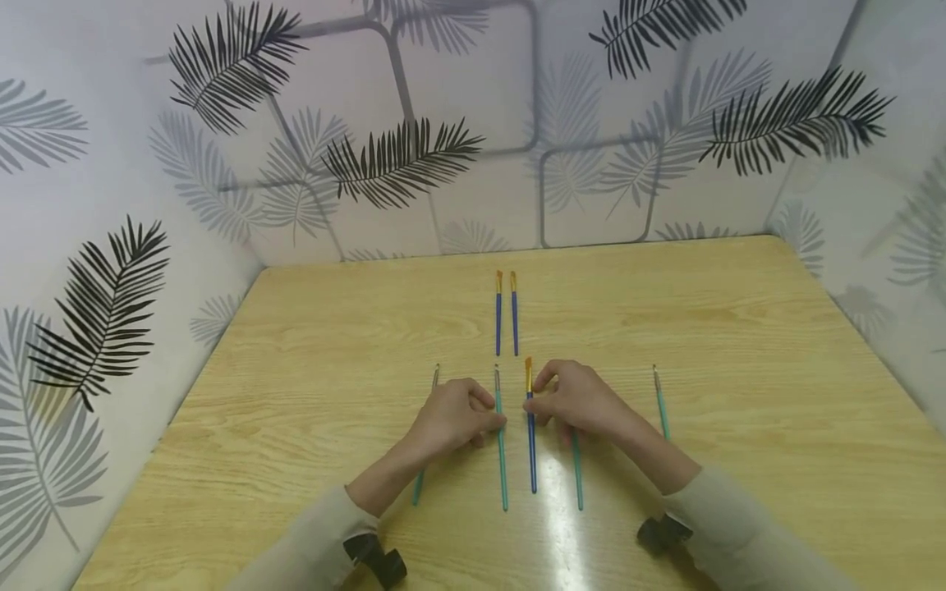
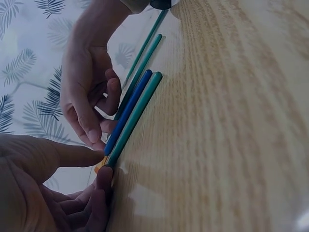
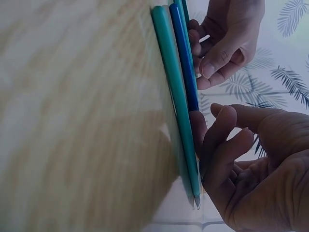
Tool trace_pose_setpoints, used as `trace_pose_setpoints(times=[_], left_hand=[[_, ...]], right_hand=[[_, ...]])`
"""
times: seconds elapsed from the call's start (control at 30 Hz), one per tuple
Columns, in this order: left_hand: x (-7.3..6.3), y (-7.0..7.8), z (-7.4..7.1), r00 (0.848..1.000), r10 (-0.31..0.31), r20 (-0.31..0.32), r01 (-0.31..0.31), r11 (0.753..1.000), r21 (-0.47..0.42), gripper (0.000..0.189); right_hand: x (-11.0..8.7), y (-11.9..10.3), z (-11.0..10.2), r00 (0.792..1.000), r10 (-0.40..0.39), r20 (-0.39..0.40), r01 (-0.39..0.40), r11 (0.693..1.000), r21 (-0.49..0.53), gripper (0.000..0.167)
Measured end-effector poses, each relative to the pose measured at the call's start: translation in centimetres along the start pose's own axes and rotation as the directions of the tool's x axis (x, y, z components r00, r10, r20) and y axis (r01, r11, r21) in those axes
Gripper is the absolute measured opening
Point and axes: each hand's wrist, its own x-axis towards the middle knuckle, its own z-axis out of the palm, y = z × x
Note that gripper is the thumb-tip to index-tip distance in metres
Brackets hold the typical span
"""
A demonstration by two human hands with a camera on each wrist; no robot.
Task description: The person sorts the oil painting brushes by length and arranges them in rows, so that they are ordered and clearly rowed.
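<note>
My left hand (image 1: pixel 451 417) pinches a teal paintbrush (image 1: pixel 502 468) between thumb and fingers, near the middle of the table. Just to its right, my right hand (image 1: pixel 580 398) pinches a blue paintbrush (image 1: pixel 532 460) with an orange-bristled tip pointing away from me. The two brushes lie nearly parallel, a small gap apart. Beneath the right hand runs another teal brush (image 1: pixel 578 480), its upper part hidden by the fingers. Under the left hand and wrist lies a further teal brush (image 1: pixel 419 486), partly covered. In the left wrist view, the left thumb (image 2: pixel 82 157) meets the brush from the side.
Two blue paintbrushes (image 1: pixel 498 324) lie side by side farther back. One more teal brush (image 1: pixel 661 406) rests right of the right hand, partly behind the forearm. The wooden table (image 1: pixel 332 320) meets leaf-patterned walls (image 1: pixel 473 197) at its far edge.
</note>
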Motion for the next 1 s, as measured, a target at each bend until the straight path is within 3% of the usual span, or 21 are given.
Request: trace_pose_setpoints(times=[0.2,0.47,0.57,0.77,1.0], left_hand=[[0.1,0.7,0.2,1.000,-0.020,-0.020,0.022,0.994,0.106,0.037],[0.1,1.5,0.8,0.999,0.045,-0.018,-0.039,0.968,0.247,0.038],[0.2,1.6,1.0,0.998,0.050,-0.037,-0.037,0.956,0.292,0.038],[0.3,1.7,1.0,0.995,0.087,-0.041,-0.071,0.948,0.309,0.036],[0.2,1.9,1.1,0.992,0.119,-0.036,-0.102,0.943,0.318,0.033]], right_hand=[[0.1,-0.2,0.3,0.998,-0.054,-0.036,0.052,0.997,-0.052,0.031],[0.2,-0.2,0.5,0.996,-0.065,-0.055,0.059,0.992,-0.115,0.019],[0.3,-0.3,0.6,0.996,-0.063,-0.060,0.055,0.990,-0.133,0.023],[0.8,-1.2,1.3,0.995,-0.029,-0.097,0.009,0.979,-0.202,0.037],[1.3,-1.5,1.7,0.993,0.009,-0.120,-0.043,0.959,-0.280,0.039]])
